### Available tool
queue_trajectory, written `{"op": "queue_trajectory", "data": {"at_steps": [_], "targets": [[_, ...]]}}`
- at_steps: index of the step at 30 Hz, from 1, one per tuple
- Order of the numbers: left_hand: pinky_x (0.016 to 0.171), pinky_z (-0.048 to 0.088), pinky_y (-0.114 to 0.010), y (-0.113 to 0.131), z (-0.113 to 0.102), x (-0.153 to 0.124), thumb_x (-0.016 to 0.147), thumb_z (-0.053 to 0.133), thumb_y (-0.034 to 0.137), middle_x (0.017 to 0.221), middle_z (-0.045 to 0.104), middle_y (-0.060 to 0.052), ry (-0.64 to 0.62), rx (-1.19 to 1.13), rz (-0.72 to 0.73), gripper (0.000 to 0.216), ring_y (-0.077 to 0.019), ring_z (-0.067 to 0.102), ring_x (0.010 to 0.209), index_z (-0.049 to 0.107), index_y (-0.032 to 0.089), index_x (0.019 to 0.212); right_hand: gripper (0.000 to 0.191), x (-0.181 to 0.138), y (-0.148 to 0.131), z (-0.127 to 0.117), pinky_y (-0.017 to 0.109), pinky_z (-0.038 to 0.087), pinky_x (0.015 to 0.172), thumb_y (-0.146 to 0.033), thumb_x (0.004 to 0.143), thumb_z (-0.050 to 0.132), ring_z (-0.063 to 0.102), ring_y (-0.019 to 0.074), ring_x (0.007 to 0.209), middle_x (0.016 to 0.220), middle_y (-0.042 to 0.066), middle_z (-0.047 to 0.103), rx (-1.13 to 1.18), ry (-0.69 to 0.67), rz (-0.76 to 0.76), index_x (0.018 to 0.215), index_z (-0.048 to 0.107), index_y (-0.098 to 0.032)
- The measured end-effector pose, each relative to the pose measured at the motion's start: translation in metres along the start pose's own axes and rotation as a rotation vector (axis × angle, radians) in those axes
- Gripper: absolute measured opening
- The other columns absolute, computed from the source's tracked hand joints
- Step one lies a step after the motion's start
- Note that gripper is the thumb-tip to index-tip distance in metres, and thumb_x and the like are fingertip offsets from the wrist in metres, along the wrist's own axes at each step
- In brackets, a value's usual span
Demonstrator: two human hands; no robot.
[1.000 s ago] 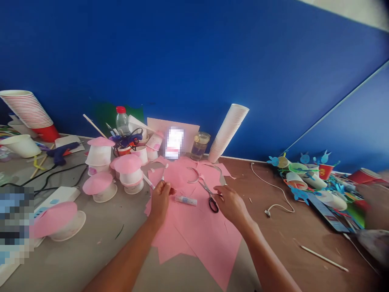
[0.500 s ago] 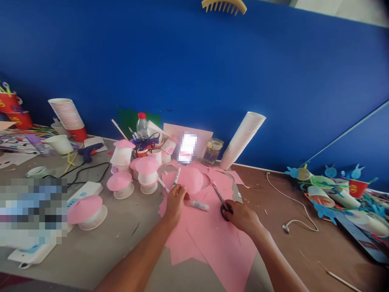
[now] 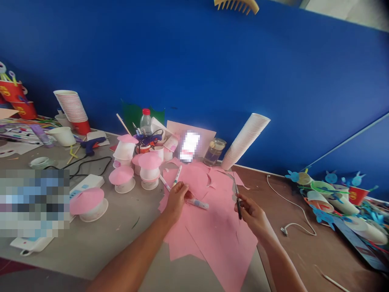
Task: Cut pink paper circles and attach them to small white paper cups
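My left hand (image 3: pixel 176 198) rests on the pink paper (image 3: pixel 209 227) with its fingers closed round a white marker pen (image 3: pixel 177 175) that points up and away. A second pen (image 3: pixel 164 182) lies just left of it. My right hand (image 3: pixel 252 213) is closed on the black handles of a pair of scissors (image 3: pixel 237 194), lifted off the paper with the blades pointing up and away. A small glue tube (image 3: pixel 198 202) lies on the paper between the two hands.
White cups topped with pink paper discs (image 3: pixel 122 178) stand to the left. A leaning stack of white cups (image 3: pixel 244 140), a glass jar (image 3: pixel 214 151), a water bottle (image 3: pixel 146 121) and a glue gun (image 3: pixel 92 144) line the blue wall. A white cable (image 3: pixel 291 202) and craft cups (image 3: pixel 322 196) lie to the right.
My right hand went to the scissors on the paper, closed on their handles and lifted them. My left hand kept the pen. The view swung to the left.
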State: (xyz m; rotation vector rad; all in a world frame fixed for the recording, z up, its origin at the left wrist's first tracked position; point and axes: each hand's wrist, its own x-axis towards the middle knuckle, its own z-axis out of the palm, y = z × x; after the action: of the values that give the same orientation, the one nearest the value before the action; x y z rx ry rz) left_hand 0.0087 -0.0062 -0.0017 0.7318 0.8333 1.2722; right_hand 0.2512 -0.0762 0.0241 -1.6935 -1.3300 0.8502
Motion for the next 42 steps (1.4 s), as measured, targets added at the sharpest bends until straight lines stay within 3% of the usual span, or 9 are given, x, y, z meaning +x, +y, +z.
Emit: {"op": "queue_trajectory", "data": {"at_steps": [4,8,13,27,42], "targets": [[0.059,0.043,-0.023,0.002,-0.001,0.0,0.072,0.064,0.035,0.057,0.052,0.005,0.017,0.006,0.002,0.022,-0.0097,0.052,0.055,0.052,0.018,0.065,0.051,-0.01,-0.018,0.017,0.024,0.033,0.051,-0.052,0.079,0.056,0.047,0.0138,0.062,0.067,0.001,0.052,0.276,-0.283,-0.051,0.113,0.056,-0.015],[0.058,0.044,-0.023,0.004,-0.001,0.001,0.071,0.065,0.037,0.056,0.053,0.005,0.036,0.007,0.018,0.025,-0.0093,0.052,0.053,0.051,0.018,0.063,0.051,-0.016,-0.03,0.042,0.024,0.031,0.05,-0.058,0.076,0.058,0.041,0.0117,0.056,0.063,0.0,0.049,0.306,-0.387,-0.076,0.103,0.06,-0.015],[0.056,0.043,-0.022,0.003,-0.003,0.004,0.069,0.069,0.037,0.056,0.054,0.004,0.052,-0.04,0.021,0.027,-0.0091,0.052,0.052,0.051,0.017,0.065,0.053,-0.018,-0.032,0.058,0.023,0.03,0.047,-0.06,0.071,0.06,0.038,0.0106,0.052,0.061,-0.002,0.046,0.238,-0.433,-0.035,0.099,0.061,-0.015],[0.057,0.042,-0.022,0.006,0.007,-0.003,0.067,0.069,0.037,0.056,0.052,0.005,0.02,-0.081,-0.031,0.028,-0.0085,0.051,0.054,0.049,0.018,0.064,0.055,-0.028,-0.027,0.062,0.022,0.027,0.046,-0.063,0.07,0.061,0.033,0.009,0.049,0.056,-0.005,0.041,0.252,-0.475,-0.023,0.098,0.061,-0.016],[0.057,0.044,-0.024,0.002,0.009,-0.01,0.071,0.067,0.035,0.059,0.058,0.003,0.003,0.007,-0.003,0.025,-0.0094,0.054,0.053,0.051,0.018,0.066,0.048,-0.03,-0.016,0.071,0.023,0.033,0.049,-0.054,0.082,0.053,0.042,0.0115,0.054,0.063,-0.002,0.047,0.11,-0.423,-0.123,0.108,0.059,-0.015]]}}
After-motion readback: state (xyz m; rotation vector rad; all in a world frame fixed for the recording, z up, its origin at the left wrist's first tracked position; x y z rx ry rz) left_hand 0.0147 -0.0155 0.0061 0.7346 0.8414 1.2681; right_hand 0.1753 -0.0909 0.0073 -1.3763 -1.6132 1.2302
